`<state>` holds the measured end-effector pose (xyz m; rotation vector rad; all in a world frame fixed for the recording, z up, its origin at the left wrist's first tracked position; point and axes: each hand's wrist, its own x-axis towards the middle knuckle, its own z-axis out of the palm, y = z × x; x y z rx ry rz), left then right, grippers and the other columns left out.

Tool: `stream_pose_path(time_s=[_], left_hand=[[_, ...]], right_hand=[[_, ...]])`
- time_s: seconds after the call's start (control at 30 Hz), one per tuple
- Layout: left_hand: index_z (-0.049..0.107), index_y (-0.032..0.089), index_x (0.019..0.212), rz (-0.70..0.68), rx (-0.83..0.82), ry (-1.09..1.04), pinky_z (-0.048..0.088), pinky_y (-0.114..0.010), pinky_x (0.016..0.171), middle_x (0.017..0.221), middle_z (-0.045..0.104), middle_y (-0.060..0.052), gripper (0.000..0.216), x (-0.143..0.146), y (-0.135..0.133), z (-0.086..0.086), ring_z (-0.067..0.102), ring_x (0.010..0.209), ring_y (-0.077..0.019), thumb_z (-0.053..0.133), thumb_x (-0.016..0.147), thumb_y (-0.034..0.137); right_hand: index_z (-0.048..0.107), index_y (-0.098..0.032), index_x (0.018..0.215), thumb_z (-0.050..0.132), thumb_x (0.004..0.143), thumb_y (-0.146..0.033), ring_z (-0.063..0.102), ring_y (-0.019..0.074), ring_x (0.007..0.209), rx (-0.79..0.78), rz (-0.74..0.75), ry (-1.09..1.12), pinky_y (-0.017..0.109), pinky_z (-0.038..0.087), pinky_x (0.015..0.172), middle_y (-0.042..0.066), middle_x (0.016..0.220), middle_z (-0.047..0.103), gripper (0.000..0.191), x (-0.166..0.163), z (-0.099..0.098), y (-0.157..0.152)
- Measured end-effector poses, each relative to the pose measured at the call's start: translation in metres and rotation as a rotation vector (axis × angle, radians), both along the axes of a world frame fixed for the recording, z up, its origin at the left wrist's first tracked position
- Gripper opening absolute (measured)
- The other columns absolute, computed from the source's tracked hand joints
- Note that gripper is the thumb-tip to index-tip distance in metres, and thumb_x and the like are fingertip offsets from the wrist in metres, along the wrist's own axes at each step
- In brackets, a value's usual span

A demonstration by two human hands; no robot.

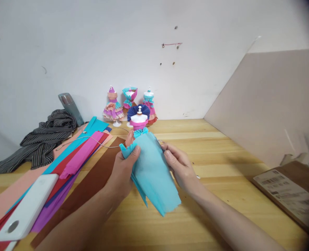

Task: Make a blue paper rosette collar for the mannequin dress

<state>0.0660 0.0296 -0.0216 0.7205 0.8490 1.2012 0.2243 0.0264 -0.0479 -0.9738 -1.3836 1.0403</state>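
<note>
Skirt (154, 170) of pale blue crepe paper, flaring from a white mannequin (139, 118), pinched by fingers of your left hand (123, 170) and right hand (179, 167) above the counter (222, 146); box label (285, 191) unreadable.

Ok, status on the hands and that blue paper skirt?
Left hand pinches blue paper skirt at its left edge. Right hand grips the right edge. Skirt hangs from small mannequin. Thin cord trails in from the left.

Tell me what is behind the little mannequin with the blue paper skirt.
Three small paper-dressed forms stand against the wall: the left form, middle form and right form. The mannequin covers much of the middle form's lower half and part of the right form's skirt.
</note>
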Motion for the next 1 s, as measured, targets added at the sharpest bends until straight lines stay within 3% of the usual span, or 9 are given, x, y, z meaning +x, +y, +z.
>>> stream_pose_path(time_s=[0.23, 0.4, 0.67, 0.83, 1.0], left_hand=[[0.069, 0.018, 0.107, -0.008, 0.001, -0.006, 0.056, -0.033, 0.077, 0.091, 0.075, -0.006, 0.041, 0.0, -0.0002, 0.002, 0.07, 0.088, -0.0235, 0.077, 0.071, 0.037], [0.07, 0.015, 0.102, -0.007, -0.011, -0.014, 0.056, -0.034, 0.077, 0.089, 0.075, -0.008, 0.038, -0.0001, -0.0001, 0.002, 0.069, 0.088, -0.0247, 0.077, 0.071, 0.037], [0.071, 0.017, 0.102, -0.021, 0.016, -0.011, 0.056, -0.032, 0.075, 0.091, 0.075, -0.007, 0.037, -0.001, 0.0005, 0.0005, 0.07, 0.084, -0.0224, 0.076, 0.072, 0.037], [0.073, 0.015, 0.093, 0.031, 0.003, -0.005, 0.056, -0.032, 0.073, 0.084, 0.075, -0.007, 0.036, -0.0044, 0.0034, 0.0007, 0.07, 0.08, -0.0228, 0.079, 0.068, 0.039], [0.072, 0.016, 0.098, 0.0, 0.023, 0.01, 0.056, -0.031, 0.073, 0.085, 0.075, -0.007, 0.035, -0.0041, 0.0028, 0.0018, 0.069, 0.082, -0.0223, 0.077, 0.072, 0.038]], right_hand=[[0.05, -0.02, 0.077, 0.056, 0.085, -0.054, 0.028, 0.0098, 0.054, -0.058, 0.041, 0.07, 0.021, 0.025, 0.045, -0.005, 0.064, 0.03, 0.035, 0.0, 0.0019, -0.0002], [0.048, -0.021, 0.074, 0.057, 0.082, -0.056, 0.027, 0.0097, 0.052, -0.1, 0.04, 0.096, 0.021, 0.024, 0.044, -0.005, 0.062, 0.029, 0.038, -0.0014, 0.0024, -0.0001], [0.052, -0.02, 0.076, 0.06, 0.079, -0.057, 0.017, 0.0085, 0.049, -0.122, 0.081, 0.197, 0.022, 0.015, 0.042, -0.008, 0.056, 0.024, 0.039, -0.0023, 0.0035, 0.0013], [0.05, -0.02, 0.075, 0.059, 0.078, -0.06, 0.017, 0.0084, 0.049, -0.118, 0.108, 0.173, 0.022, 0.014, 0.042, -0.007, 0.058, 0.025, 0.041, -0.0029, 0.0037, -0.0002], [0.051, -0.02, 0.079, 0.057, 0.081, -0.061, 0.019, 0.0094, 0.05, -0.114, 0.103, 0.119, 0.023, 0.017, 0.042, -0.007, 0.059, 0.025, 0.041, -0.002, 0.0025, -0.0019]])
